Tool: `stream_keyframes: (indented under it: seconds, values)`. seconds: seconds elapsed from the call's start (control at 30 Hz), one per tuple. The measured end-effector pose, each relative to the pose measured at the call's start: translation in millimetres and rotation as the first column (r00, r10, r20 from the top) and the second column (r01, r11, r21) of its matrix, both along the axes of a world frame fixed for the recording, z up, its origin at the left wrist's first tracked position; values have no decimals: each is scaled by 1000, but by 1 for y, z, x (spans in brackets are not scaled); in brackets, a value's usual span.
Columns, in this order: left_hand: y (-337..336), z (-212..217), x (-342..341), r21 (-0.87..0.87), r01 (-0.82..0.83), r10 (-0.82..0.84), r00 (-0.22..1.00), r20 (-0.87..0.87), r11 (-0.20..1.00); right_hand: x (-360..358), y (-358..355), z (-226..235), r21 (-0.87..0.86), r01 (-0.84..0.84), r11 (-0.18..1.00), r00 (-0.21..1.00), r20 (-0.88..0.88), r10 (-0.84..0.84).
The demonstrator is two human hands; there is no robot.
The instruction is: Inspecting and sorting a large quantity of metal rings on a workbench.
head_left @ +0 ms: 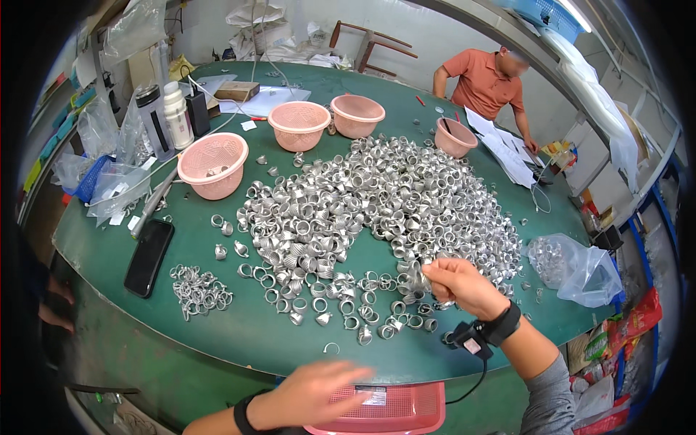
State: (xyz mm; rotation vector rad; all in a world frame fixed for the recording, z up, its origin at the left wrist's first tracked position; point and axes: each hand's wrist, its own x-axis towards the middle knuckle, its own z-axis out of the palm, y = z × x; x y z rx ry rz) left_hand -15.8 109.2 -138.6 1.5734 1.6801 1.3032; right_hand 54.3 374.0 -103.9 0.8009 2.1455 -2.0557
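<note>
A large heap of silver metal rings point(312, 196) spreads over the green table, with looser ones along its near edge. At that near right edge, my right hand point(460, 283) has thumb and fingers pinched on a silver ring point(417, 278), which is smeared by motion. The wrist wears a dark band and a small black device point(471, 339). My left hand point(315, 395) is over the table's front edge, blurred, its fingers stretched out and nothing seen in them. Partly beneath it lies a pink plastic basket point(424, 412). One thin ring point(331, 349) lies just beyond the left hand.
Pink bowls point(299, 125) stand behind the heap. At left are a black phone point(149, 257), a small pile of thin rings point(199, 291) and bottles point(176, 116). A clear bag point(580, 268) lies right. A person in an orange shirt point(482, 83) sits far right by papers point(500, 148).
</note>
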Motion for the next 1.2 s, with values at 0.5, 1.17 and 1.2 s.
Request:
stream_keyframes:
  seconds: [0.5,1.17,1.2]
  values:
    - [58,-8,-1,-114,81,21,719,695,990,33,-57,19,-320,-195,927,981,-48,190]
    - [59,-12,18,455,-344,130,890,437,821,61,-83,5,-742,-155,653,970,-239,-41]
    - [59,-12,17,454,-345,133,890,435,822,61,-88,6,-666,-115,737,970,-236,-63]
